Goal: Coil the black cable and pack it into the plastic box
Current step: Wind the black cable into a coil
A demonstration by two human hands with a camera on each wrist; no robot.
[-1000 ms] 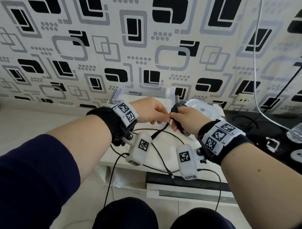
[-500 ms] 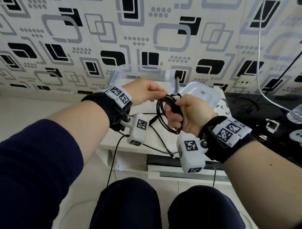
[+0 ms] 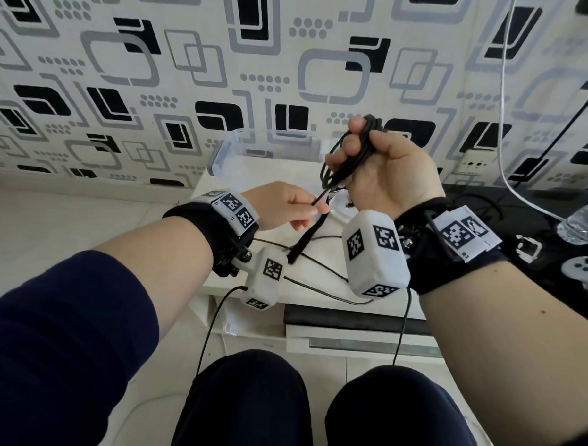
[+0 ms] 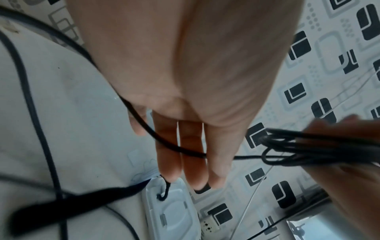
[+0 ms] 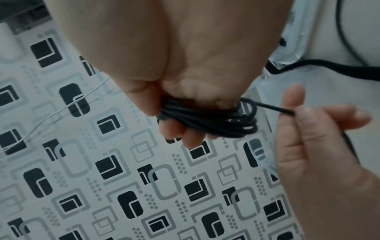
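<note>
Several loops of the cable [image 3: 347, 161] are already gathered in my right hand [image 3: 384, 173], which I hold up in front of the wall with the palm toward me; my fingers [image 5: 174, 129] and thumb are curled around the bundle so that the loops cannot spring open. I keep it raised, I think, so the free part hangs away from the coil and does not tangle with it. My left hand [image 3: 285, 206] is lower and just beside the right one, and it pinches the free strand between thumb and fingers, close to the coil. In the left wrist view the strand runs across my fingers [image 4: 191, 146], which lie almost straight and close together, and it goes on to the bundle at the right. I hold the strand like this to guide it and keep it a little tight for the next turn. A flat black strap [image 3: 306, 235] hangs down below my left hand toward the white table [image 3: 218, 279]; I cannot tell if it belongs to the cable. The box [image 3: 266, 150] stands open at the back of the table, near the wall, and nothing of the cable is in it yet, so the coiling is not finished. Compared with half a second ago, my right hand has gone up and turned, so the coil is now higher than my left hand, while my left hand has come lower and nearer to me, with the strand drawn out between them.
</note>
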